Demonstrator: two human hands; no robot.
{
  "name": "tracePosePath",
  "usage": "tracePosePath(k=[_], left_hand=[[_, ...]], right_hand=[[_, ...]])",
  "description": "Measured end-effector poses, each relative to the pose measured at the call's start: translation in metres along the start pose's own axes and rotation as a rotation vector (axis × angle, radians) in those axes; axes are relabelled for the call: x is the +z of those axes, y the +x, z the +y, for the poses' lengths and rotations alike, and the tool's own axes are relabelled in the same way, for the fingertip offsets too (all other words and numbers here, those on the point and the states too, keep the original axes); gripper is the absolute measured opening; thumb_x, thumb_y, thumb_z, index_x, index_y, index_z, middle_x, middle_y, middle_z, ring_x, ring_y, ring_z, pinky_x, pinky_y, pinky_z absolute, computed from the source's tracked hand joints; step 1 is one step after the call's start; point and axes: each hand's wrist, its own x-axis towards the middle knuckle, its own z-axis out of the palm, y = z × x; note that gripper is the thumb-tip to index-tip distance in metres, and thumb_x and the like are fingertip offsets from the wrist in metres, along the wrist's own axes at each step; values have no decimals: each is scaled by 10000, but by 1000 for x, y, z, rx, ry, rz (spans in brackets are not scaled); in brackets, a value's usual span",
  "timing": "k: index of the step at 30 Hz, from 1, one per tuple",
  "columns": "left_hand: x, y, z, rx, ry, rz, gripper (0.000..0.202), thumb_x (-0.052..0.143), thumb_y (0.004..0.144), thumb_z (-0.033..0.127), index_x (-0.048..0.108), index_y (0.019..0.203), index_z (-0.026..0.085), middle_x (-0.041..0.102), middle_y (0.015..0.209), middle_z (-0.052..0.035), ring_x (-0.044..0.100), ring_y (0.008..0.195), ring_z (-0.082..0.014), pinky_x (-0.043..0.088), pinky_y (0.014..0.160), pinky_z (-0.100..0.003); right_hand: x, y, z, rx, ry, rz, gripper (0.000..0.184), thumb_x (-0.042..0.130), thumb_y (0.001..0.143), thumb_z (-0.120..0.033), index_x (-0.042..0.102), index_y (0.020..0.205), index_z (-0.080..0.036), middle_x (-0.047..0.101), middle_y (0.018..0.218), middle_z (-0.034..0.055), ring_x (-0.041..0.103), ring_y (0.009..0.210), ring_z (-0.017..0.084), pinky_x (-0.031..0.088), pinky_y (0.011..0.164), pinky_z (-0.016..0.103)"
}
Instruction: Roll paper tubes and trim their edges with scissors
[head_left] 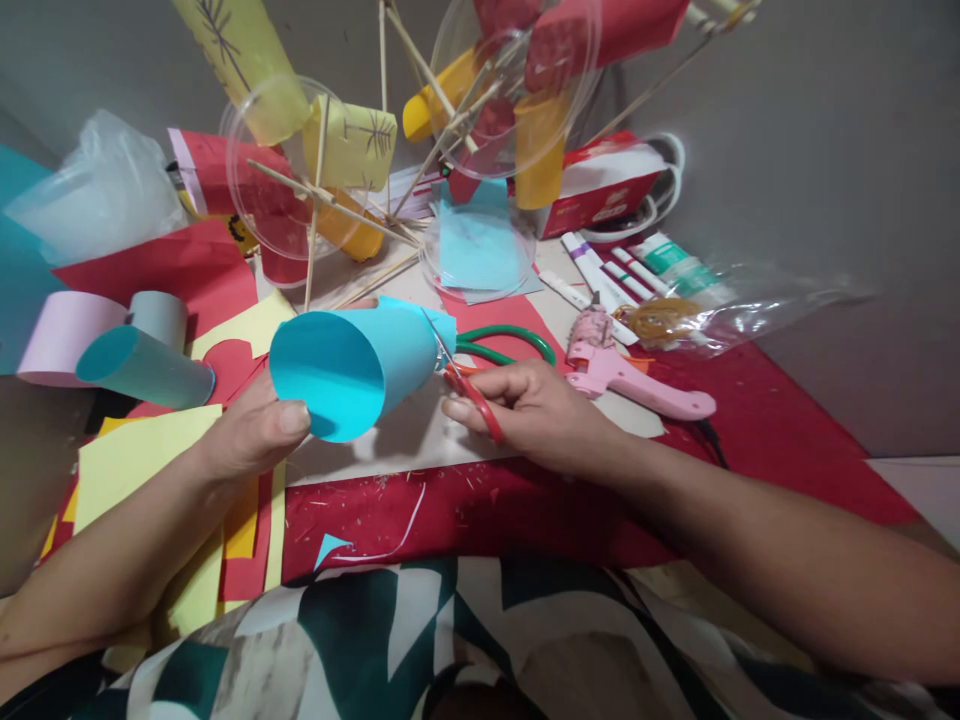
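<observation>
My left hand (255, 432) is closed on a turquoise paper cone (352, 365), its wide mouth facing me and its narrow end pointing right. My right hand (536, 410) grips red-handled scissors (471, 395) whose blades meet the cone's narrow end. A pair of green-handled scissors (510, 342) lies on the table just behind my right hand.
A pink glue gun (630, 372) lies right of my hand, by a plastic bag with rubber bands (667, 318) and markers (600, 272). Paper rolls (142, 365) and coloured sheets lie left. Stick-and-plastic-lid pinwheels (315, 180) stand behind. Patterned cloth (390, 640) covers my lap.
</observation>
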Motion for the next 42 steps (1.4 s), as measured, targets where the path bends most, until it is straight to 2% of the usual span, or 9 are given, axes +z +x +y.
tracePosePath(k=[3, 8, 14, 23, 25, 29, 33, 38, 42], left_hand=[[9, 4, 8, 42, 111, -103, 854, 636, 844, 649, 413, 1514, 169, 666, 1305, -169, 525, 1346, -400, 381, 1142, -565], [17, 10, 12, 41, 99, -118, 799, 588, 873, 630, 421, 1512, 182, 677, 1291, -160, 541, 1330, -390, 383, 1146, -556], [13, 8, 9, 84, 81, -157, 794, 546, 902, 632, 387, 1533, 177, 669, 1307, -166, 544, 1335, -381, 387, 1146, -560], [9, 6, 14, 33, 56, -97, 876, 611, 852, 655, 378, 1545, 174, 654, 1332, -168, 525, 1347, -409, 412, 1125, -570], [15, 8, 14, 26, 3, -69, 865, 629, 850, 637, 378, 1543, 185, 641, 1351, -168, 538, 1329, -412, 431, 1107, -577], [35, 13, 17, 10, -79, 120, 867, 662, 786, 701, 470, 1479, 216, 573, 1447, -158, 568, 1281, -417, 472, 1068, -589], [54, 14, 20, -26, -119, 243, 944, 713, 691, 757, 499, 1447, 235, 536, 1484, -153, 508, 1335, -447, 463, 1068, -623], [58, 9, 15, -112, -207, 227, 938, 747, 660, 745, 503, 1427, 262, 516, 1503, -137, 368, 1451, -458, 419, 1106, -658], [55, 4, 7, -119, -261, 179, 893, 699, 743, 717, 464, 1466, 248, 550, 1478, -150, 459, 1404, -423, 310, 1186, -667]], right_hand=[[0, 1, 1, -24, 3, -2, 647, 705, 769, -663, 325, 510, -208, 253, 525, -73, 229, 513, 61, 178, 477, 248], [2, 2, 1, -19, 15, 1, 644, 728, 755, -650, 336, 499, -207, 255, 512, -75, 231, 506, 64, 196, 482, 252], [1, 2, 1, 11, 33, -15, 630, 754, 737, -621, 344, 496, -207, 254, 502, -80, 226, 495, 59, 180, 469, 249], [1, 1, 1, 15, 11, -19, 631, 744, 737, -637, 346, 499, -209, 256, 499, -80, 223, 485, 55, 161, 458, 246], [1, 1, 1, 0, 18, -16, 636, 734, 752, -638, 341, 497, -208, 260, 504, -77, 229, 490, 57, 178, 467, 248], [3, 3, 1, -5, 20, 1, 655, 724, 758, -656, 326, 495, -208, 254, 502, -76, 229, 495, 62, 192, 476, 251], [4, 3, 2, 7, 25, 19, 662, 734, 739, -671, 323, 499, -211, 256, 509, -75, 224, 497, 60, 176, 468, 251], [4, 4, 3, 0, 42, 47, 652, 732, 738, -679, 346, 505, -208, 282, 513, -70, 250, 495, 60, 179, 466, 254], [4, 4, 4, 0, 51, 38, 650, 730, 738, -683, 357, 503, -206, 289, 511, -68, 243, 500, 62, 180, 465, 257]])
